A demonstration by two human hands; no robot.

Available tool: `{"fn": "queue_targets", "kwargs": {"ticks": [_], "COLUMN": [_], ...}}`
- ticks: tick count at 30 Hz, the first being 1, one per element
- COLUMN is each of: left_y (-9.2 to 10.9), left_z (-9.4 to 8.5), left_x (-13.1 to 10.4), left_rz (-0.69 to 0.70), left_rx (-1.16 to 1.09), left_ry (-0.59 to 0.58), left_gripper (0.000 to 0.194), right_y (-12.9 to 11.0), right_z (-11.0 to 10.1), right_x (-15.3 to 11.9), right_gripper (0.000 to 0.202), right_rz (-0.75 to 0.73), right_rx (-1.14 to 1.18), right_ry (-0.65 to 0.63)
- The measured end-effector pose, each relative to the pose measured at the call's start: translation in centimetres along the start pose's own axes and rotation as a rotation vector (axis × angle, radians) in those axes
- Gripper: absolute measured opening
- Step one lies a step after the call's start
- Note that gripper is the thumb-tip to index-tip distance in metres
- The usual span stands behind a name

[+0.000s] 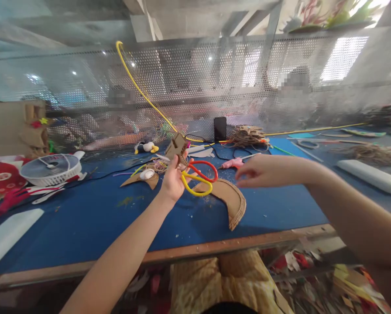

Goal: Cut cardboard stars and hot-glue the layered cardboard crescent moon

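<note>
At frame centre my left hand (173,183) pinches a brown cardboard piece (176,145), and the jutting red loop (214,168) and yellow loop (195,192) could snag if my right hand (259,171), its blurred grip unreadable, swept across carelessly.

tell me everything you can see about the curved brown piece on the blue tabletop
The curved brown piece looks like cardboard: a broad crescent with a smooth, plain face and a ridged, layered-looking band along its outer curve. It lies on the blue tabletop, near the front edge, with one tip pointing toward the person. Its other end is partly hidden behind the yellow loop at the left hand; whether they touch is unclear. The blurred right hand is just beyond its outer curve.
</note>
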State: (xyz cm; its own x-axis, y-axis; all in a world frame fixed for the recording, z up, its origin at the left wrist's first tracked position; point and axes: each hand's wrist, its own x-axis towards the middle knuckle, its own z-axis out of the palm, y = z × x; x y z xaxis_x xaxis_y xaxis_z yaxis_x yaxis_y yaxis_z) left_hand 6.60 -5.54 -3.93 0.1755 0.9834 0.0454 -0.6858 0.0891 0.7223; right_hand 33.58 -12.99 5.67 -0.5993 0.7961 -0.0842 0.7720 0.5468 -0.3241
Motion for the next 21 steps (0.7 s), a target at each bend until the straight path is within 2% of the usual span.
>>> {"fn": "queue_targets", "kwargs": {"ticks": [2, 3, 5, 8, 9, 11, 13, 17, 21], "left_y": [-0.5, -0.7, -1.1, -1.6, -1.8, -2.3, -2.9, -3.6, -3.7], "left_z": [0.4, 0.6, 0.9, 1.2, 1.3, 1.3, 1.4, 1.4, 1.0], "left_x": [-0.5, -0.7, -1.0, -1.5, -1.6, -1.8, -2.1, -2.6, -2.5], "left_rz": [-0.002, -0.007, -0.027, -0.103, -0.127, -0.132, -0.069, -0.014, 0.111], "left_rx": [0.017, 0.024, 0.044, 0.08, 0.092, 0.117, 0.134, 0.184, 0.258], "left_ry": [-0.013, -0.007, -0.001, -0.039, -0.06, -0.104, -0.14, -0.263, -0.297], "left_gripper": [0.033, 0.033, 0.033, 0.04, 0.043, 0.049, 0.05, 0.046, 0.04], "right_y": [-0.3, -0.6, -1.2, -1.4, -1.3, -0.9, -0.6, -0.4, 0.4], "right_z": [2.0, 3.1, 5.1, 7.8, 8.7, 10.3, 11.6, 12.5, 11.0], "right_x": [1.8, 2.7, 4.2, 6.0, 6.5, 7.3, 7.7, 7.7, 7.4], "right_gripper": [0.032, 0.03, 0.026, 0.023, 0.027, 0.056, 0.069, 0.05, 0.04], "right_rz": [-0.037, -0.068, -0.147, -0.137, -0.137, -0.099, -0.042, -0.003, 0.014], "right_rx": [0.062, 0.08, 0.059, 0.037, 0.074, 0.211, 0.324, 0.432, 0.592], "right_ry": [0.286, 0.363, 0.392, 0.401, 0.395, 0.424, 0.448, 0.538, 0.717]}}
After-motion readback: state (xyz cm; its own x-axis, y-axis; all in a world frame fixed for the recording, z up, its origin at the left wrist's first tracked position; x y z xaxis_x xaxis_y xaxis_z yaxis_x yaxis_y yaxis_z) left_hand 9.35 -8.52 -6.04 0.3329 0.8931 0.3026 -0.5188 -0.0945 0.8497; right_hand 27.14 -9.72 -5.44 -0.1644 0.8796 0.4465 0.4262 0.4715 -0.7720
